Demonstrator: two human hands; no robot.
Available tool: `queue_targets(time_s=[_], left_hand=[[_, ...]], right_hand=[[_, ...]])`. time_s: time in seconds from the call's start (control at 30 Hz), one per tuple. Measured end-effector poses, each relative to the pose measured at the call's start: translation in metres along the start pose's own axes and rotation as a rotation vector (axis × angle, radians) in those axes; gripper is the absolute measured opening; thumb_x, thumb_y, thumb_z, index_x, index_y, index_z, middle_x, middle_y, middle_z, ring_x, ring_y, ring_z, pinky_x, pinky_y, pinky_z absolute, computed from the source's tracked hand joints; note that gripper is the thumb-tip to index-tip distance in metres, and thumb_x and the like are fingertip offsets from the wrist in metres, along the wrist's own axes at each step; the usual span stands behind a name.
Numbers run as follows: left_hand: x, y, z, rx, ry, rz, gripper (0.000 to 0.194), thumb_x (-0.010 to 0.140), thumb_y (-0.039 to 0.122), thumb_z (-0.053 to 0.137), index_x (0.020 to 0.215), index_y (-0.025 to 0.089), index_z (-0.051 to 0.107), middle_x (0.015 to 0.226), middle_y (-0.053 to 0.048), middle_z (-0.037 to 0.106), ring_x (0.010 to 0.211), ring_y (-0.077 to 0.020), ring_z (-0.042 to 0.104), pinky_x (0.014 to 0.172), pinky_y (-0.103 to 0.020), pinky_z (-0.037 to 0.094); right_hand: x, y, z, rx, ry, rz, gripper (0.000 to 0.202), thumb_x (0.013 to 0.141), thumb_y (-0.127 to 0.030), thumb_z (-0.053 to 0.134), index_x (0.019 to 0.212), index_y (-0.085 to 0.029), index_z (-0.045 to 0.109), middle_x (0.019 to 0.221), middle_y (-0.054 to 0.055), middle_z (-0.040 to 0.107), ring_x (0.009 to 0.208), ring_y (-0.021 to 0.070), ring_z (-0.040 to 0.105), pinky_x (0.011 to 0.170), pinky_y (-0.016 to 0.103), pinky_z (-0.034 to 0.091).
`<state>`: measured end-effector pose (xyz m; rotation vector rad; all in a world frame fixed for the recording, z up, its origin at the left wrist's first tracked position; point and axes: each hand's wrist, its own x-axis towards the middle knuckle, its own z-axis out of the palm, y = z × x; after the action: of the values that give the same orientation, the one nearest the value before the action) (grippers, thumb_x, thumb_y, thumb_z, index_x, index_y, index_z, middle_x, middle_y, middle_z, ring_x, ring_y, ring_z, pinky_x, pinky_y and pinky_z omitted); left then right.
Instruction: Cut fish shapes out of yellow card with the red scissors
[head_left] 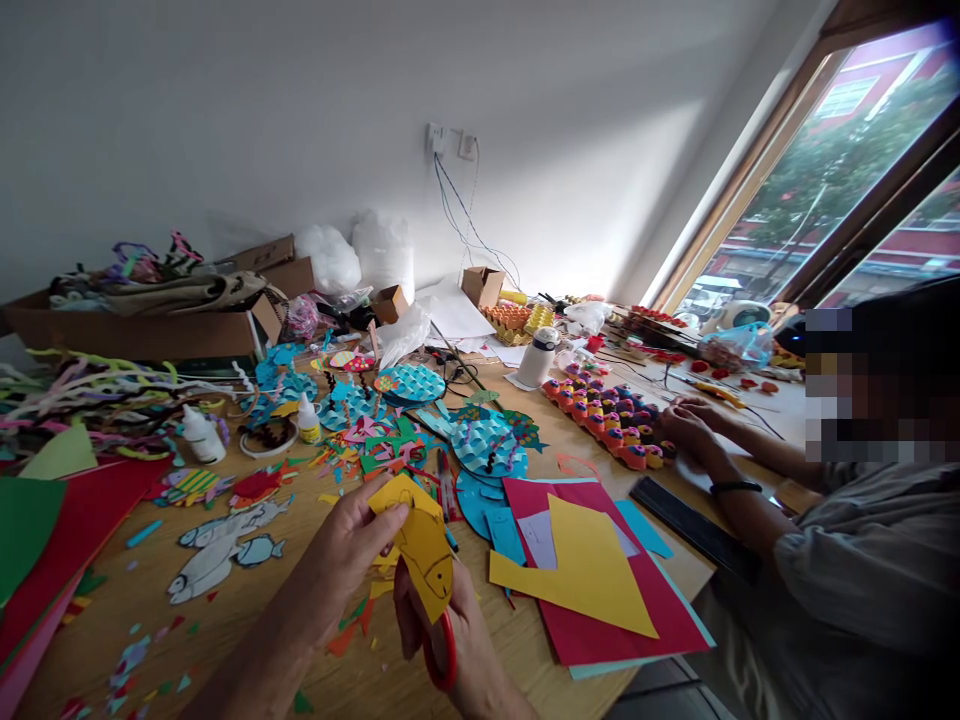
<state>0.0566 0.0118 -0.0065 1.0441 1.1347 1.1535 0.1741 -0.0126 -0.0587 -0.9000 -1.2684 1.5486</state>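
A piece of yellow paper (pixel 420 535) with a fish drawn on it is pinched at its upper left by my left hand (pixel 360 535). Below it, my right hand (pixel 461 635) grips red-handled scissors (pixel 442 650); the paper hides their blades. White paper fish (pixel 217 550) with dark outlines lie on the table to the left of my hands. Cut yellow paper (pixel 592 565) rests on red sheets (pixel 559 620) to the right. Colourful paper scraps (pixel 386 440) are strewn just beyond my hands.
Two white glue bottles (pixel 202 437) (pixel 308 420) stand among blue paper crafts (pixel 487 440). At the right, a co-worker's hands (pixel 686 425) are beside a painted egg tray (pixel 607 415). A cardboard box (pixel 142 335) of craft supplies sits at the back left. A white flask (pixel 537 360) stands farther back.
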Motion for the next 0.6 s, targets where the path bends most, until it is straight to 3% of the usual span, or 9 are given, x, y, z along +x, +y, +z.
queue_targets(time_s=[0.3,0.6], left_hand=[[-0.003,0.001,0.000,0.046,-0.071,0.039,0.012,0.075,0.030,0.056,0.071,0.019,0.055,0.061,0.005,0.052,0.059,-0.0120,0.043,0.054,-0.020,0.033],[-0.003,-0.001,0.000,0.024,-0.073,0.021,0.014,0.075,0.031,0.057,0.075,0.018,0.054,0.062,0.004,0.048,0.061,-0.0131,0.045,0.056,-0.022,0.034]], right_hand=[[-0.001,0.010,0.000,0.030,0.009,-0.014,0.039,0.077,-0.053,0.056,0.069,-0.015,0.057,0.048,-0.007,0.041,0.036,0.0047,0.030,0.034,0.016,0.024],[-0.003,0.014,0.001,0.020,0.045,0.015,0.039,0.077,-0.055,0.054,0.066,-0.018,0.048,0.050,-0.006,0.042,0.037,0.0054,0.030,0.035,0.018,0.022]])
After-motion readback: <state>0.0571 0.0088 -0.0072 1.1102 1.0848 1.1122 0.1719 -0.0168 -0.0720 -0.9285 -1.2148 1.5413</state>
